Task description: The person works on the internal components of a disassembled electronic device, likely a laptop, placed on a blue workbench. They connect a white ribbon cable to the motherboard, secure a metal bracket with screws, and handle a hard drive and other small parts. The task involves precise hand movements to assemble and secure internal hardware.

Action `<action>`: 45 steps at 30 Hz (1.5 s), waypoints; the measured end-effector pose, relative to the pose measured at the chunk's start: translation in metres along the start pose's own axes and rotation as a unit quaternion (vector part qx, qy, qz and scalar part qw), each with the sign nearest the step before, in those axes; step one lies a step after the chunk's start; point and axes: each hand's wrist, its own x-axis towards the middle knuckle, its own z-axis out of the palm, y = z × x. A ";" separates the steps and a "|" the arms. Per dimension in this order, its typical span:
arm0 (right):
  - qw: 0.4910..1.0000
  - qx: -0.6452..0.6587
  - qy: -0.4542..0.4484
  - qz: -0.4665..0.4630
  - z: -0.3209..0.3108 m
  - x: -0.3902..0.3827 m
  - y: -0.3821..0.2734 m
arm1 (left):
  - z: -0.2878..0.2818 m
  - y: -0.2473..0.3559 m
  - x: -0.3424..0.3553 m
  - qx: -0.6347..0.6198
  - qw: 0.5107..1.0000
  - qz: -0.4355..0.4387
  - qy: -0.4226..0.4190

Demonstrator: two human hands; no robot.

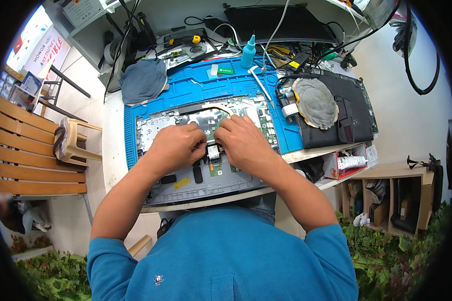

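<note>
An opened laptop base (226, 184) lies in front of me, its inner frame and green circuit board showing. My left hand (178, 143) is closed over its middle, thumb and fingers pinched together. Whatever those fingertips hold is hidden. Just to the right, my right hand (243, 143) is also closed, fingertips down at the board; what it grips cannot be made out. Between the hands sits a small silver-white part (214, 152) with a black strip. Beyond them a copper heat pipe (218, 106) curves across the board.
Under the laptop base spreads a blue work mat (186, 83). A teal squeeze bottle (248, 52) and white tweezer-like tool (260, 83) stand or lie behind. Grey cloth pads (144, 81) flank the work, one on a black laptop (331, 128). Tools and cables crowd the back.
</note>
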 end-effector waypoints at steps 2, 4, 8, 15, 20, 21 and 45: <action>0.999 -0.033 -0.011 -0.031 -0.002 0.005 0.001 | 0.003 -0.003 0.002 0.024 1.000 0.008 -0.004; 0.996 -0.068 -0.020 -0.062 -0.005 0.008 0.002 | 0.001 -0.003 0.006 0.040 0.999 0.011 -0.025; 0.988 -0.109 -0.026 -0.104 -0.007 0.011 0.005 | -0.002 0.000 0.011 0.056 0.997 0.008 -0.053; 0.988 -0.107 -0.025 -0.110 0.003 0.011 0.008 | 0.003 -0.005 0.013 0.051 0.997 0.008 -0.063; 0.992 -0.078 -0.009 -0.100 -0.004 0.007 0.008 | -0.006 -0.006 0.004 -0.016 0.998 -0.010 -0.061; 0.993 -0.068 -0.015 -0.093 -0.006 0.003 0.008 | -0.007 -0.005 0.000 -0.030 0.999 0.001 -0.031; 0.995 -0.029 -0.018 -0.098 -0.004 -0.056 -0.022 | -0.003 0.025 -0.046 -0.014 0.996 0.084 -0.008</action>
